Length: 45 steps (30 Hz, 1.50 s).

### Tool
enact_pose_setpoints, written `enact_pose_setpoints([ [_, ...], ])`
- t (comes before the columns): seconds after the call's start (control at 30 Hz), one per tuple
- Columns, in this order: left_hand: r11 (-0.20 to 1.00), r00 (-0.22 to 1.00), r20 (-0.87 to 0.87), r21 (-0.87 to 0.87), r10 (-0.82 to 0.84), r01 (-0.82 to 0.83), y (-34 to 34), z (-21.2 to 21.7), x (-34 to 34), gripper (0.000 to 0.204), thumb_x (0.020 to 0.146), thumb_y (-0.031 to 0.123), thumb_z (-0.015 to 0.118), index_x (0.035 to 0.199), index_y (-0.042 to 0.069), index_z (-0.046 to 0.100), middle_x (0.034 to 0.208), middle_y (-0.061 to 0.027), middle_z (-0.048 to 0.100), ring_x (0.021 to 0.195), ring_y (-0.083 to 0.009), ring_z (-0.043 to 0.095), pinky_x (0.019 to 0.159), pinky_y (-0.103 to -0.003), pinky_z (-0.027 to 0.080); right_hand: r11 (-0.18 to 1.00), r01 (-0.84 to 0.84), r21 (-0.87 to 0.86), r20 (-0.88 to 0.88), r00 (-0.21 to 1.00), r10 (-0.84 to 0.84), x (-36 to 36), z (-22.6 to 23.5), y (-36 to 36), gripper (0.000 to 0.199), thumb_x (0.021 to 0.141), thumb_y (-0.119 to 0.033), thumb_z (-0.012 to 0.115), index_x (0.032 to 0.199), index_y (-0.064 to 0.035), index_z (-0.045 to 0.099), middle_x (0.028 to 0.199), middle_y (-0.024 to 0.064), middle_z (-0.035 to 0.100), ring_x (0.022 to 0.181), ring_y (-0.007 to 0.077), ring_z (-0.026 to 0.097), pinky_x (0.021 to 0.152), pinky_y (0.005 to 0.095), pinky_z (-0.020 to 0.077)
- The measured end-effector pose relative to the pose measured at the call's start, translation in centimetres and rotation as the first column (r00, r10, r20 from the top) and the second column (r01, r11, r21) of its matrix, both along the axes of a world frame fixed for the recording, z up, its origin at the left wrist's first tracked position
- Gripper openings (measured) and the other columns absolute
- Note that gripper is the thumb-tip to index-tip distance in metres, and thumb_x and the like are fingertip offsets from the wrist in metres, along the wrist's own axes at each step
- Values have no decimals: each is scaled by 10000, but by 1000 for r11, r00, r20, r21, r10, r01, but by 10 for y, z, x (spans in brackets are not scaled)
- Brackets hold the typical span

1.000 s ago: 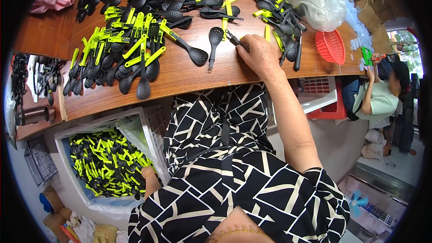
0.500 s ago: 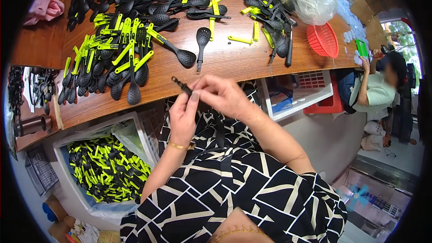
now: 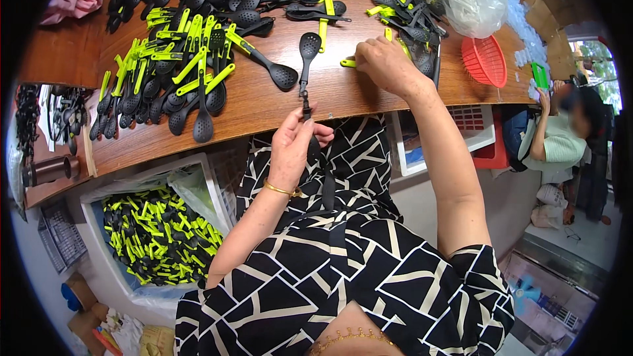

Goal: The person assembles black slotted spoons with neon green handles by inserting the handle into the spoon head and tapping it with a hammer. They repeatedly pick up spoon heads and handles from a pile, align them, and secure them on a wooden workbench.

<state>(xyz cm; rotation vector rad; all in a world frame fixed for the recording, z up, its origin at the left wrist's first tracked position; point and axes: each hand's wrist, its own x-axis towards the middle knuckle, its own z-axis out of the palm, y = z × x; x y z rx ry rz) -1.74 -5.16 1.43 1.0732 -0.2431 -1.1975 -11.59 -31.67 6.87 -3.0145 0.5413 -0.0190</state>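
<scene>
My left hand [image 3: 290, 148] is closed around a black spoon [image 3: 307, 113]; its thin connector end points away from me and its bowl is mostly hidden below the fingers. Just beyond that end lies a black slotted spoon [image 3: 308, 47] on the wooden table. My right hand [image 3: 389, 66] is bent down over two lime-green handle pieces, one showing left of the fingers [image 3: 347, 63] and one beyond the knuckles [image 3: 388, 34]. Its fingertips are hidden, so I cannot tell whether it grips either. A black spoon with a green handle [image 3: 280, 76] rests to the left.
Piles of black spoon heads [image 3: 231, 0] and green-handled spoons [image 3: 198, 59] cover the table's left and far side. A red basket [image 3: 484, 62] stands at right beside a clear plastic bag [image 3: 468, 3]. A crate of green-and-black pieces [image 3: 214, 184] sits below left. Another person [image 3: 560, 128] works far right.
My hands have parted. The right hand has moved away and right, onto the green handle pieces; the left keeps the black spoon and has shifted slightly right, its connector end now pointing away from me.
</scene>
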Motion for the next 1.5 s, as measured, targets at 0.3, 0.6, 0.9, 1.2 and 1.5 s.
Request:
enact_pose_setpoints([
  [0.3,998,995,77,14,-63,62,5,-7,-2,364,1076,184,547,1414,47,560,1057,-108,745,796,-109,689,746,-244,523,955,32,295,50,998,-49,-11,14,43,146,871,-25,679,1012,0,652,988,180,726,978,398,685,876,478,531],
  [0.6,999,995,89,0,-53,53,10,-8,-6,347,1076,165,547,1394,28,568,1127,-117,735,849,-120,701,757,-238,510,917,-63,394,87,996,31,-9,13,70,239,891,5,647,1123,9,590,1003,190,685,981,366,668,850,447,532],
  [0.9,997,996,53,-29,-69,70,10,-6,-6,321,1080,152,527,1366,15,575,1129,-108,735,867,-127,709,772,-240,511,93,-163,982,187,836,-515,3,-14,115,392,971,-56,682,1340,-66,549,1108,36,636,970,110,635,862,262,538],
  [1.2,995,994,36,-22,-99,100,10,-2,-3,327,1087,178,530,1370,19,574,1142,-96,734,859,-119,707,777,-245,515,-5,-198,980,162,816,-555,6,-17,106,472,946,-27,705,1374,-83,516,1100,27,633,1006,103,617,869,254,531],
  [1.5,993,992,81,-67,-96,102,17,-1,-4,337,1096,164,502,1389,8,559,1110,-92,726,844,-110,708,770,-237,521,244,-181,953,272,866,-421,10,-19,117,609,889,13,754,1405,-107,455,1042,22,630,942,92,600,857,256,522],
])
